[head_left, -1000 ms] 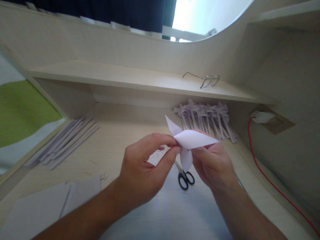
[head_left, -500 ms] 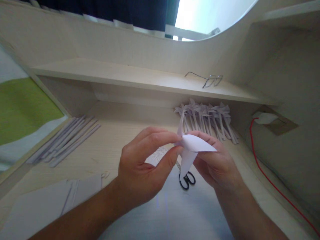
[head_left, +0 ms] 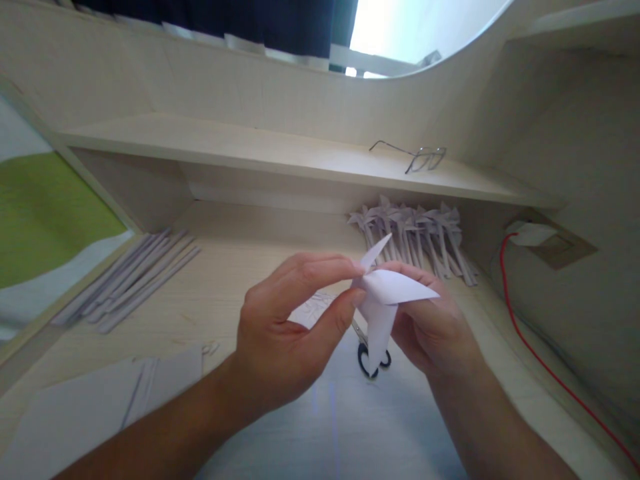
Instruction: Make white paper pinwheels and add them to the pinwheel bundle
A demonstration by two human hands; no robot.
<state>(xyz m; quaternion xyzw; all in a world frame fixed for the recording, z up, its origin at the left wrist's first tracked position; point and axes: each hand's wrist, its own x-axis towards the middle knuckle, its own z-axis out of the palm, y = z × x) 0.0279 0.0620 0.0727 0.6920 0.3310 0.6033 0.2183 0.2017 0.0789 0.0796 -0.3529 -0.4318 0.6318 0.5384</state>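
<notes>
Both my hands hold one folded white paper piece [head_left: 390,293] above the desk, its pointed flaps sticking out up, right and down. My left hand [head_left: 287,320] pinches its centre between thumb and forefinger. My right hand [head_left: 433,327] supports it from beneath and behind, fingers curled around the right flap. Black-handled scissors [head_left: 373,357] lie on the desk just under the paper, partly hidden by the lower flap.
A row of finished paper pinwheels [head_left: 415,237] lies at the back under the shelf. Paper sticks [head_left: 130,280] lie at the left, flat paper sheets [head_left: 100,407] at the front left. Eyeglasses [head_left: 417,159] rest on the shelf. A red cable [head_left: 530,347] runs along the right.
The paper's upper flap swung from pointing up-left to up-right as my fingers reworked the centre. The lower flap now hangs lower and covers more of the scissors.
</notes>
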